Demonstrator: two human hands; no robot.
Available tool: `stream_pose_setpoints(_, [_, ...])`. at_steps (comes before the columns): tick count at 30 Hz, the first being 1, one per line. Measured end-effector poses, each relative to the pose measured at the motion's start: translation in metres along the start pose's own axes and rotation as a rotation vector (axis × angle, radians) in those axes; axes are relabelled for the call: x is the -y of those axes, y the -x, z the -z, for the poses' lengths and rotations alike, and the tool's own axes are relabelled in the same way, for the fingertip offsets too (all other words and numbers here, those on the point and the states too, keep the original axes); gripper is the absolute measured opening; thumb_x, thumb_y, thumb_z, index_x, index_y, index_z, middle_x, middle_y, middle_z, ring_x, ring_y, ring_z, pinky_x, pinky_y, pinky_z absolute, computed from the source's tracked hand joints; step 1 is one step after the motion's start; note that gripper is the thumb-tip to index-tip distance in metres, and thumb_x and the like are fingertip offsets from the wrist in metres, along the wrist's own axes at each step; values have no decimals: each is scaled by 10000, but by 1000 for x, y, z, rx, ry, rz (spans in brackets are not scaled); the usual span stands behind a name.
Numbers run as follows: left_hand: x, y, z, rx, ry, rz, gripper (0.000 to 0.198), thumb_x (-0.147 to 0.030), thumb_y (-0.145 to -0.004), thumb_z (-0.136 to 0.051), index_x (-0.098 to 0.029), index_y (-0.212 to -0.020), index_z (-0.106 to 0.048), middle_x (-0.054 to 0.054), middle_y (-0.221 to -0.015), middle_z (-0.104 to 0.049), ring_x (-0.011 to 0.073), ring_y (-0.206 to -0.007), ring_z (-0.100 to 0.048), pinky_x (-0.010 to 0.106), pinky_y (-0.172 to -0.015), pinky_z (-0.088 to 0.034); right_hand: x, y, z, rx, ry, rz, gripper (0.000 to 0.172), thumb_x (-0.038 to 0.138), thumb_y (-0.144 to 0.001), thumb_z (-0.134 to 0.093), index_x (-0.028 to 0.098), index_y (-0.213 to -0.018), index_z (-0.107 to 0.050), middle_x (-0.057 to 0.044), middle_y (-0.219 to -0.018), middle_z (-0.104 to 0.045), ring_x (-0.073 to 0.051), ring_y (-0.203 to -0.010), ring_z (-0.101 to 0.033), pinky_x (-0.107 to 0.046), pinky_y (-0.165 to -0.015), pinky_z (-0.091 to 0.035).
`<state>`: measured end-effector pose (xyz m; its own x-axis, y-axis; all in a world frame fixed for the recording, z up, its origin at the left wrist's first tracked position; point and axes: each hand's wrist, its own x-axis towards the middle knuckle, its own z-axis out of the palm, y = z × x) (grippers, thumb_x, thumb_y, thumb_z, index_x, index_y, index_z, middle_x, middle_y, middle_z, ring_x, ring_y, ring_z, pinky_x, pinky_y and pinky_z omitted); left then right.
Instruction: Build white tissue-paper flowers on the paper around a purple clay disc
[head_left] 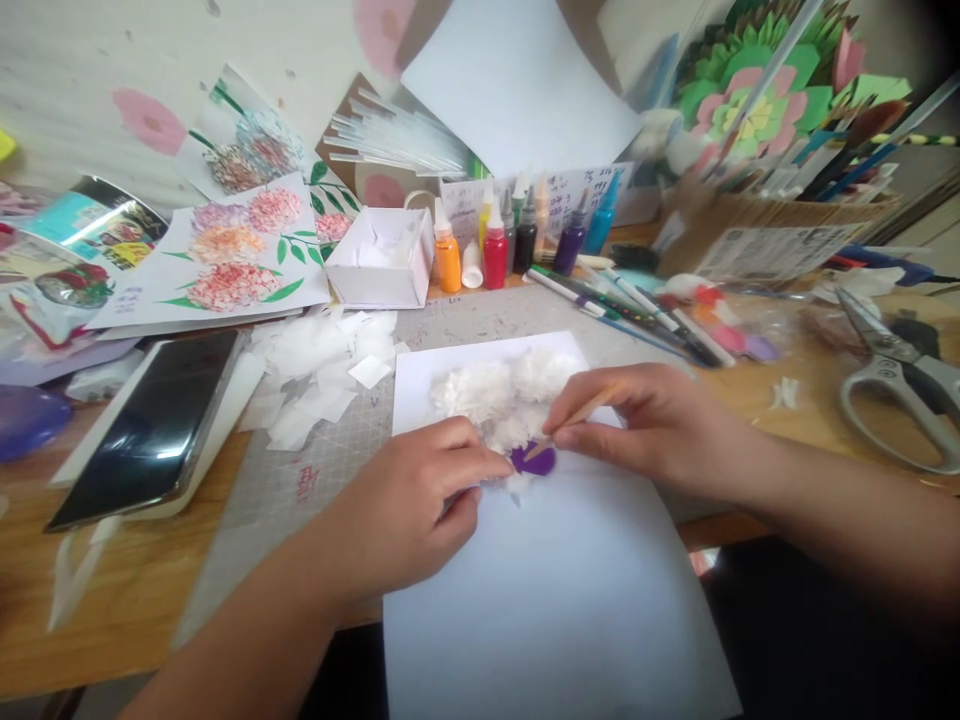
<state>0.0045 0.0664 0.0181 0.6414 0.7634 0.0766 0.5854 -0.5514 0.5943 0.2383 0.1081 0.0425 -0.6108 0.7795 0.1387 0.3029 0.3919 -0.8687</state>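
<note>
The right hand pinched a wooden stick over the purple patch on the white sheet, with the left hand, its hold unclear, just beside, so a slip could have smeared the white tufts.

A white sheet of paper lies partly on the tabletop, its near end reaching out past the edge. On its far part I can see white ruffled clumps bunched close together, soft and fluffy-looking. Just on the near side of them sits a deep purple patch, rounded at one end; I can't tell what it's made of. A thin pale wooden stick slants down, its lower end over the purple.
</note>
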Motion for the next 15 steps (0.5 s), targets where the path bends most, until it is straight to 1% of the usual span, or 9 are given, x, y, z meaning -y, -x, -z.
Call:
stream_pose_setpoints(4, [2, -2, -1, -26, -18, 10, 378, 1, -793, -434, -216, -1004, -660, 14, -906, -568, 119, -822, -563, 247, -718, -418, -1, 0, -3, 76, -19, -10, 95, 219, -834, -640, 162, -767, -677, -15, -780, -719, -115, -713, -656, -222, -671, -521])
stream_pose_setpoints(9, [3, -1, 1, -63, -10, 24, 328, 0, -793, -437, -196, -964, -637, 16, -911, -577, 123, -833, -560, 253, -736, -423, -3, -3, -10, 102, -10, 24, 100, 198, -841, -622, 138, -811, -697, -34, -806, -727, -114, -727, -658, -217, -683, -511])
stream_pose_setpoints(12, [1, 0, 2, -28, 29, -3, 348, -13, -806, -444, -219, -1018, -630, 17, -946, -577, 125, -861, -559, 248, -751, -431, -5, -5, -12, 99, -5, 21, 90, 175, -833, -619, 137, -809, -696, -25, -778, -722, -109, -705, -652, -212, -663, -503])
stream_pose_setpoints(15, [0, 0, 3, 10, 27, -31, 410, -19, -821, -440, -252, -1095, -635, 13, -948, -562, 112, -839, -560, 236, -740, -434, -4, -5, -9, 98, -14, -7, 82, 175, -829, -619, 149, -794, -688, -12, -777, -720, -105, -697, -650, -213, -660, -503])
